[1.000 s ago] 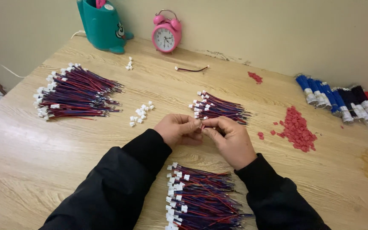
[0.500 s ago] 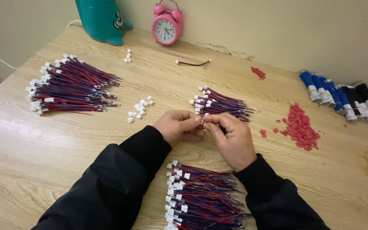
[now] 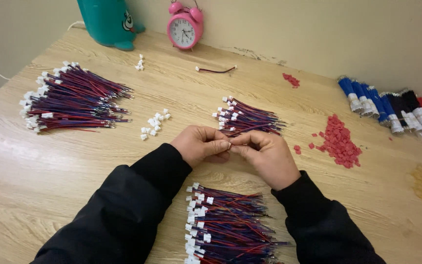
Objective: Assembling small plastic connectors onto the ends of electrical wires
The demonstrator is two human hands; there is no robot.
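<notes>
My left hand (image 3: 201,145) and my right hand (image 3: 267,155) meet fingertip to fingertip at the table's middle, pinching the ends of a thin red and dark wire lead (image 3: 229,144) between them. Just beyond the hands lies a small bundle of red and blue leads with white plugs (image 3: 245,119). A thicker pile of the same leads (image 3: 223,227) lies below my wrists, between my black sleeves. A large pile of leads (image 3: 69,98) sits at the far left.
Loose white plugs (image 3: 154,124) lie left of my hands, more (image 3: 140,62) farther back. Red plastic bits (image 3: 339,142) heap at the right. Blue, black and red wire bundles (image 3: 389,106) line the right edge. A pink alarm clock (image 3: 184,28) and teal holder (image 3: 107,22) stand by the wall.
The view has shifted slightly. My hands stay together at the table's middle, fingers working on the same lead.
</notes>
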